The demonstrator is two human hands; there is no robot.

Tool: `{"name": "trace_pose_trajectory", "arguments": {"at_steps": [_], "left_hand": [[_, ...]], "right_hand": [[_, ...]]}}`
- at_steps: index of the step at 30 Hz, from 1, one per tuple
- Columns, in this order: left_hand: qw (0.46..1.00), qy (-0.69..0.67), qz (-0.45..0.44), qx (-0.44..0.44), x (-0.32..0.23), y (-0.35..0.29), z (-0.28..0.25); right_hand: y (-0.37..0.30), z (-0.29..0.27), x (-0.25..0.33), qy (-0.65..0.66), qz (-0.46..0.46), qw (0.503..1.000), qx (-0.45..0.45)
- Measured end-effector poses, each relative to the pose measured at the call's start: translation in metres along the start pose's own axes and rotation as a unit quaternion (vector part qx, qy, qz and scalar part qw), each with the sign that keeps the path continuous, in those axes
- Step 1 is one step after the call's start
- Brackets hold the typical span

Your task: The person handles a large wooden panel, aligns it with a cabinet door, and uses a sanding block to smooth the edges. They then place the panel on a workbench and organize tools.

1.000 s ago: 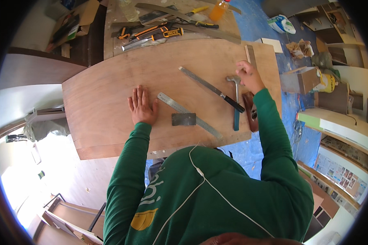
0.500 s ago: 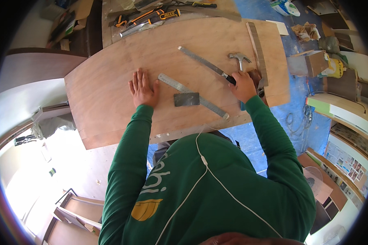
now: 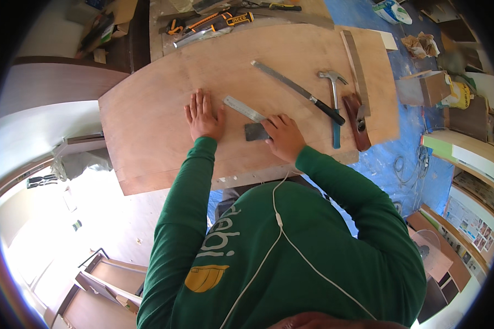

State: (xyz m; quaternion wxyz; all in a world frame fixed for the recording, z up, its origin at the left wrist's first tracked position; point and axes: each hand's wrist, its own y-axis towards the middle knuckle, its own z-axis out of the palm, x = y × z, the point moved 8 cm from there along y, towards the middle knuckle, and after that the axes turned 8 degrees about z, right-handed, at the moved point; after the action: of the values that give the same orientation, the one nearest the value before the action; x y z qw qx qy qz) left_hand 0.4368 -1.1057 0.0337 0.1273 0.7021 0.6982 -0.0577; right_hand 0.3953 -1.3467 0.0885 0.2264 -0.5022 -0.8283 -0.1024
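My left hand [image 3: 206,116] lies flat on a plywood board [image 3: 153,126], fingers stretched out, holding nothing. My right hand [image 3: 284,137] is at a dark grey rectangular plate [image 3: 255,132], with fingers over its right end and the thumb at its lower edge. Beneath that hand runs a steel ruler [image 3: 243,108], its right part hidden. A file [image 3: 291,83] with a black handle lies to the right, the handle crossing a claw hammer [image 3: 335,104] with a teal grip. Beside the hammer rests a reddish-brown wooden hand plane [image 3: 356,122].
A narrow wood strip [image 3: 356,71] lies along the board's right side. Beyond the far edge are several tools, including a yellow-and-black handled one [image 3: 233,20]. Blue sheeting [image 3: 384,159] covers the floor at right, with a coiled cable [image 3: 406,167] and a cardboard box [image 3: 431,88].
My right hand has let go of the file, which lies on the board, and has moved left to the grey plate. My left hand stays flat. The whole view has shifted slightly.
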Motion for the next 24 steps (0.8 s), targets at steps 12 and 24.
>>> {"name": "trace_pose_trajectory", "arguments": {"at_steps": [12,24], "left_hand": [[1.000,-0.002,0.008,-0.007,-0.005,-0.001,-0.004],[1.000,-0.015,0.004,0.006,-0.005,0.003,-0.006]], "right_hand": [[0.019,-0.041,-0.029,0.102,0.017,0.993,-0.050],[0.236,-0.156,0.014,0.049,-0.114,0.890,-0.440]]}}
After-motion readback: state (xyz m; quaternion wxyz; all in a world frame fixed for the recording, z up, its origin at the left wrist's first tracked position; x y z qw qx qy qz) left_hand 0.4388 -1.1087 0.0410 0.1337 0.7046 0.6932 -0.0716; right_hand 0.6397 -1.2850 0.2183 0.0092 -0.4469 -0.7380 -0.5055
